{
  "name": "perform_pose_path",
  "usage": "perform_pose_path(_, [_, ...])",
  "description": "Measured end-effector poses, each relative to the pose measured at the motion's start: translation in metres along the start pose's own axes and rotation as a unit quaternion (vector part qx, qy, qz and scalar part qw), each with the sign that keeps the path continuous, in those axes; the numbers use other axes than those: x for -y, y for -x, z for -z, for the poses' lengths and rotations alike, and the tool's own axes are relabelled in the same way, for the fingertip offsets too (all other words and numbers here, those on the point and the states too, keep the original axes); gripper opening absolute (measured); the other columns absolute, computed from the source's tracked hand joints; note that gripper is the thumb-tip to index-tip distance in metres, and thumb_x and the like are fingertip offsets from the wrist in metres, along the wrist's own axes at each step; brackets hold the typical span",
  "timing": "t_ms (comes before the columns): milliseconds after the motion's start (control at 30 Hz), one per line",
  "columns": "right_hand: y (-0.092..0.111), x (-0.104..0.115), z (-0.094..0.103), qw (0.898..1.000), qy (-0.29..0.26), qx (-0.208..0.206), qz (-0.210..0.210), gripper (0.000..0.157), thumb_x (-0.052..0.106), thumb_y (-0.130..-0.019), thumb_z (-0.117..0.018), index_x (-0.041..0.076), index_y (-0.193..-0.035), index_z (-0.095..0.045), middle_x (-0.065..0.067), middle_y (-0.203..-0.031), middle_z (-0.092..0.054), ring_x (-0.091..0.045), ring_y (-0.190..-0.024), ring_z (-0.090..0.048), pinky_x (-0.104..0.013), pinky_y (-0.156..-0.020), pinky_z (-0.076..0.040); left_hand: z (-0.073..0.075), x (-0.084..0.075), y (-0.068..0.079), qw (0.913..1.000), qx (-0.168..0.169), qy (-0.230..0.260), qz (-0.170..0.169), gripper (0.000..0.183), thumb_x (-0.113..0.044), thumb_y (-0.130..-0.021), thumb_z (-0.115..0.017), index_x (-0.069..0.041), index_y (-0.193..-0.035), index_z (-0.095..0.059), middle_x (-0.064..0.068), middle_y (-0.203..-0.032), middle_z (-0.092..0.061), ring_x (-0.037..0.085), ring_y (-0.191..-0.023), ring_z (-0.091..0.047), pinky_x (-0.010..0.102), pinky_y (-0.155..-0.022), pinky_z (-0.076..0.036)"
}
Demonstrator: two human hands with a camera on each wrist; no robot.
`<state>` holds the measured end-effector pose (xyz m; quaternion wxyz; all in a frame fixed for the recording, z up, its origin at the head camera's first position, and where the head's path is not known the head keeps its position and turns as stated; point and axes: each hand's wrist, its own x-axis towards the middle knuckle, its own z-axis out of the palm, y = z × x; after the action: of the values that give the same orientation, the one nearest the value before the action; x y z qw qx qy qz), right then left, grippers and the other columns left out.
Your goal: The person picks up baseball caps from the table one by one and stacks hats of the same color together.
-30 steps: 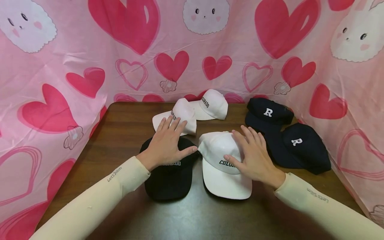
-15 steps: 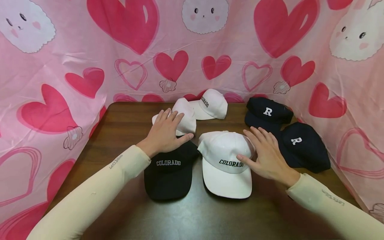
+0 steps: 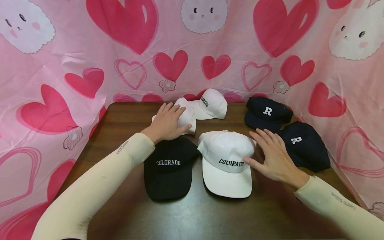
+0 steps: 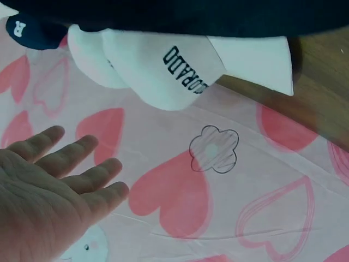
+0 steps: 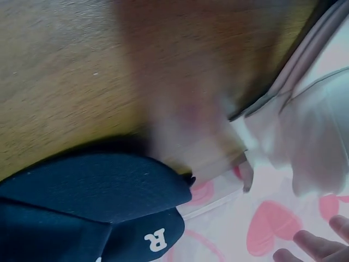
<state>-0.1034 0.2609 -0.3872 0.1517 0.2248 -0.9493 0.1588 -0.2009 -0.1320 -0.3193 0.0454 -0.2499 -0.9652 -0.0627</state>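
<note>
My left hand (image 3: 169,121) hovers with spread fingers behind the black COLORADO cap (image 3: 168,170), overlapping the back-left white cap (image 3: 187,116) in the head view. Its palm and fingers (image 4: 82,174) appear in the left wrist view, holding nothing, near a white COLORADO cap (image 4: 158,65). To the right of the front white COLORADO cap (image 3: 226,156), my right hand (image 3: 274,158) is stretched out, thumb tip at the cap's lettering and palm unoccupied. In the right wrist view only a few fingertips (image 5: 316,245) show at the lower right corner, beyond the white cap (image 5: 322,131).
Another white cap (image 3: 213,103) stands at the table's back edge. Two navy caps with an R, one behind (image 3: 268,111) and one nearer (image 3: 306,146), sit at the right. Pink heart-printed cloth (image 3: 126,36) encloses the brown table (image 3: 180,220) at the back and sides.
My left hand has moved back, away from the black cap, uncovering its lettering. My right hand has drifted right off the front white cap. The caps have stayed put.
</note>
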Motion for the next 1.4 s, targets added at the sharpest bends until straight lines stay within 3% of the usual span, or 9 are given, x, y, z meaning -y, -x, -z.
perform_pose_path(367, [0.009, -0.008, 0.004, 1.0, -0.004, 0.002, -0.006, 0.094, 0.054, -0.078, -0.081, 0.018, -0.156, -0.042, -0.018, -0.161, -0.037, -0.044, -0.147, -0.025, -0.068, -0.119, -0.01, 0.0, 0.016, -0.026, 0.9995, 0.024, -0.02, 0.001, 0.066, -0.033, -0.097, -0.063, -0.006, -0.154, -0.044, 0.019, -0.157, -0.044, 0.043, -0.145, -0.035, 0.06, -0.123, -0.016])
perform_pose_path(800, [0.015, -0.015, 0.005, 1.0, -0.004, -0.015, 0.016, 0.095, 0.052, -0.076, -0.083, 0.018, -0.155, -0.044, -0.018, -0.16, -0.039, -0.044, -0.146, -0.027, -0.067, -0.12, -0.009, -0.009, 0.026, -0.054, 0.9965, 0.07, -0.046, -0.008, 0.07, -0.026, -0.094, -0.071, -0.011, -0.156, -0.042, 0.015, -0.159, -0.042, 0.041, -0.146, -0.033, 0.057, -0.124, -0.013])
perform_pose_path(1000, [0.016, -0.016, 0.004, 1.0, -0.008, -0.018, 0.023, 0.095, 0.051, -0.075, -0.084, 0.018, -0.155, -0.044, -0.018, -0.159, -0.039, -0.044, -0.146, -0.028, -0.068, -0.119, -0.01, -0.015, 0.029, -0.063, 0.9943, 0.085, -0.064, 0.002, 0.073, -0.019, -0.092, -0.072, -0.013, -0.157, -0.041, 0.016, -0.162, -0.036, 0.04, -0.148, -0.031, 0.058, -0.124, -0.014])
perform_pose_path(1233, [0.02, -0.018, 0.004, 1.0, -0.006, -0.019, 0.018, 0.097, 0.051, -0.074, -0.084, 0.018, -0.156, -0.044, -0.018, -0.159, -0.04, -0.045, -0.145, -0.029, -0.07, -0.118, -0.011, -0.027, 0.032, -0.07, 0.991, 0.101, -0.088, -0.008, 0.077, -0.011, -0.092, -0.07, -0.013, -0.16, -0.034, 0.015, -0.168, -0.025, 0.04, -0.152, -0.024, 0.061, -0.123, -0.011])
perform_pose_path(1400, [0.021, -0.018, 0.003, 1.0, -0.007, -0.018, 0.018, 0.099, 0.051, -0.072, -0.085, 0.019, -0.156, -0.044, -0.018, -0.159, -0.04, -0.045, -0.146, -0.028, -0.07, -0.118, -0.011, -0.034, 0.034, -0.072, 0.9883, 0.112, -0.103, -0.017, 0.077, -0.01, -0.093, -0.07, -0.014, -0.16, -0.033, 0.014, -0.165, -0.031, 0.041, -0.15, -0.029, 0.062, -0.123, -0.012])
